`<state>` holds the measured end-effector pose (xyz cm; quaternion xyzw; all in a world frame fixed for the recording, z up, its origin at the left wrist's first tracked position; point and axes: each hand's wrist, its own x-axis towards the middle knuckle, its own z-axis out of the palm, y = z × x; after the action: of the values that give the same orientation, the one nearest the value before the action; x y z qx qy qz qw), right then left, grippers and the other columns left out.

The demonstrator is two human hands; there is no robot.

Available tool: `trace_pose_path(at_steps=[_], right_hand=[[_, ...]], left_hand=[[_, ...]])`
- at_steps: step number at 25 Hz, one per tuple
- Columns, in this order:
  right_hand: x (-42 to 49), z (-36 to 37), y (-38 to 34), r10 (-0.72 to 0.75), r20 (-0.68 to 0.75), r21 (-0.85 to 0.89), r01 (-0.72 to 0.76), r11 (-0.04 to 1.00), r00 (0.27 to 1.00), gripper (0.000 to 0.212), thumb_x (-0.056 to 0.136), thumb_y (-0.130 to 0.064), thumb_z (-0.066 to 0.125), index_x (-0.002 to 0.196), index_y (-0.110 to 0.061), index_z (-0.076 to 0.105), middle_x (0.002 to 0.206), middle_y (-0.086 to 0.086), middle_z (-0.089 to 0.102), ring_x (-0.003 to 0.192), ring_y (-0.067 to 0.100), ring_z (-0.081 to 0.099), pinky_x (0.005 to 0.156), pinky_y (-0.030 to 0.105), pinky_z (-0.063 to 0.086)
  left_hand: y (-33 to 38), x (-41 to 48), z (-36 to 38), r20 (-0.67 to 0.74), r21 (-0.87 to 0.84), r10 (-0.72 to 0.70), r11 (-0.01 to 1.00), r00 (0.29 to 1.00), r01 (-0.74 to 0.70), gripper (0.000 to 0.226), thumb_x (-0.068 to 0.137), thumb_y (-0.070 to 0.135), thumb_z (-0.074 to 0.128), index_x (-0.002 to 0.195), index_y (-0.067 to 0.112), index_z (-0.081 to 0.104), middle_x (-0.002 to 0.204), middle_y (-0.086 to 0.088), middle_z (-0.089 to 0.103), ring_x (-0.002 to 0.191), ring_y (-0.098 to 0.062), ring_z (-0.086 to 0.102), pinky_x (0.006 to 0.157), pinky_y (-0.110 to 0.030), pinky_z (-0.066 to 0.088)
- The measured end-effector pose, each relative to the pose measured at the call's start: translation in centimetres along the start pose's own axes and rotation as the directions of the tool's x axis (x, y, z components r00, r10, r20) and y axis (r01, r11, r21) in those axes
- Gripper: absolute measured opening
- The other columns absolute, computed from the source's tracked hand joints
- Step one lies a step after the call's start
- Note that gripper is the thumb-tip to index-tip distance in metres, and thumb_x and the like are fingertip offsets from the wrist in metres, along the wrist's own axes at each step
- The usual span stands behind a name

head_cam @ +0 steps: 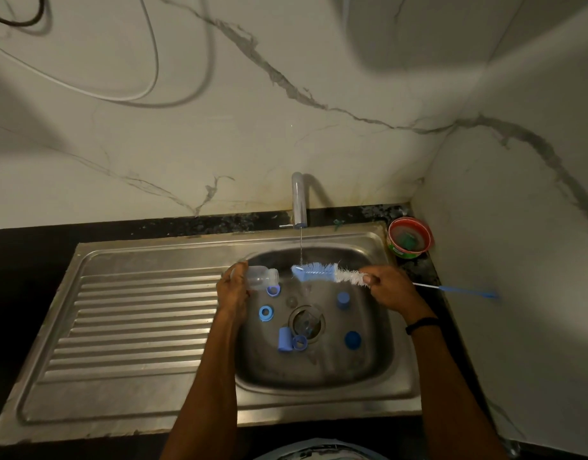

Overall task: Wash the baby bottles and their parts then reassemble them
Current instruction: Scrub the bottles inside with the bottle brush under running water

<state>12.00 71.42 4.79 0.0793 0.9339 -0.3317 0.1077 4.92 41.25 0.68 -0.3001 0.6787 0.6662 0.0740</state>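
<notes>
The clear baby bottle (261, 277) lies on its side above the sink basin (383, 356), at about ten o'clock from the drain (307, 322), with its open mouth turned toward three o'clock. The left hand (232, 288) holds it by the base end, fingers curled round the body. Just beyond the mouth, not yet inside it, is the bottle brush (322, 273). Its blue-and-white bristle head lies level at twelve o'clock, the tip under the thin stream (300, 249) from the tap (299, 200). The right hand (390, 290) pinches the brush close behind the bristles, fingers tight on the stem, and the long blue handle trails off toward three o'clock over the counter.

On the basin floor lie three blue collar rings (265, 313) and three blue caps (353, 339), scattered round the drain. Something clear sits on the strainer, perhaps a teat, though I cannot tell. The ribbed draining board (136, 327) is at nine o'clock, and a red tub (410, 237) holding a green scrubber is at two o'clock on the counter.

Scrubbing the inside of the bottle looks like the step in hand. The mouth is narrow and the bristles full, so a crooked push could bend the wire stem or twist the wet bottle out of the left hand. The trailing handle could catch the tub. Small clear parts near the drain are easily overlooked.
</notes>
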Motion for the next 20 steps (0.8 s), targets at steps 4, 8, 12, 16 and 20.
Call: trace_pose_path(at_steps=[4, 8, 12, 16, 20], right_hand=[[0.0, 0.3, -0.9, 0.027, 0.012, 0.049, -0.027, 0.998, 1.000, 0.017, 0.093, -0.006, 0.050, 0.087, -0.003, 0.066, 0.082, 0.012, 0.065, 0.081, 0.030, 0.061, 0.073, 0.041, 0.048], [-0.3, 1.3, -2.8, 0.092, -0.014, 0.186, -0.088, 0.979, 0.996, 0.025, 0.095, -0.006, 0.046, 0.113, -0.009, 0.064, 0.100, 0.011, 0.067, 0.087, 0.028, 0.063, 0.074, 0.039, 0.051], [-0.6, 3.9, -5.3, 0.178, -0.002, 0.383, -0.163, 0.909, 0.984, 0.039, 0.101, -0.024, 0.045, 0.140, -0.028, 0.045, 0.106, 0.007, 0.063, 0.078, 0.020, 0.063, 0.053, 0.026, 0.050], [0.3, 6.1, -6.4, 0.133, -0.044, 0.334, -0.111, 0.936, 0.990, 0.032, 0.100, -0.036, 0.050, 0.131, -0.030, 0.055, 0.102, -0.002, 0.067, 0.077, 0.012, 0.066, 0.057, 0.027, 0.057], [1.6, 6.2, -7.1, 0.201, -0.001, 0.326, -0.189, 0.926, 0.980, 0.032, 0.101, -0.027, 0.048, 0.130, -0.026, 0.061, 0.093, -0.004, 0.070, 0.071, 0.008, 0.066, 0.066, 0.027, 0.056]], left_hand=[[-0.1, -0.7, 0.5, 0.064, -0.046, 0.003, 0.999, 0.998, 0.000, 0.025, 0.095, 0.048, 0.061, 0.100, 0.024, 0.067, 0.097, -0.008, 0.073, 0.088, -0.025, 0.071, 0.074, -0.039, 0.060], [-0.2, -1.8, 1.1, 0.174, -0.159, -0.023, 0.986, 0.984, 0.052, 0.035, 0.094, 0.050, 0.065, 0.113, 0.022, 0.067, 0.112, -0.011, 0.070, 0.101, -0.028, 0.070, 0.090, -0.045, 0.060], [-1.0, -3.3, 1.4, 0.335, -0.214, -0.070, 0.965, 0.940, 0.148, 0.039, 0.089, 0.030, 0.073, 0.119, 0.008, 0.061, 0.123, -0.014, 0.067, 0.111, -0.029, 0.068, 0.097, -0.044, 0.056], [-2.2, -4.1, 1.8, 0.419, -0.189, -0.073, 0.968, 0.905, 0.166, 0.055, 0.079, 0.028, 0.082, 0.124, 0.007, 0.058, 0.125, -0.013, 0.066, 0.113, -0.027, 0.068, 0.091, -0.040, 0.059], [-2.6, -4.6, 2.5, 0.403, -0.191, -0.056, 0.971, 0.913, 0.144, 0.042, 0.088, 0.033, 0.075, 0.126, 0.020, 0.063, 0.122, -0.007, 0.070, 0.109, -0.021, 0.070, 0.084, -0.031, 0.058]])
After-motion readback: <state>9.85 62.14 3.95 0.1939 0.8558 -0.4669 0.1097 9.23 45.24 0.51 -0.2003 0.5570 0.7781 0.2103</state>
